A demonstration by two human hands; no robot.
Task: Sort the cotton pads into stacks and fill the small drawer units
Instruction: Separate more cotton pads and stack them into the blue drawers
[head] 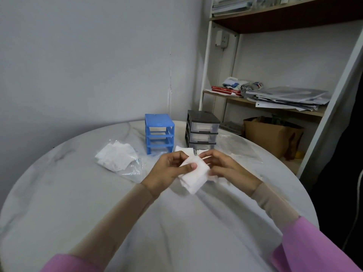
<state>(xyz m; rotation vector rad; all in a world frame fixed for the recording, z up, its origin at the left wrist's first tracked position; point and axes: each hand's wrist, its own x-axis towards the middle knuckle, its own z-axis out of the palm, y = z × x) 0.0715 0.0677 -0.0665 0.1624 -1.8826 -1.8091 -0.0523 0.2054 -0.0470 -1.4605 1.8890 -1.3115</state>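
Holding a small stack of square white cotton pads above the round white table, the left hand pinches it with the thumb laid over the top pad and fingers curled beneath. The right hand grips the stack's right edge, its fingers bent around it. Beyond the hands, a few more pads lie on the table just in front of the drawer units. To the left, a loose heap of pads rests on a clear plastic bag. Farther back stand 2 small units side by side: a blue frame with its 3 slots bare of drawers, and a black unit with 3 clear drawers pushed in. Behind them a shelf carries papers.
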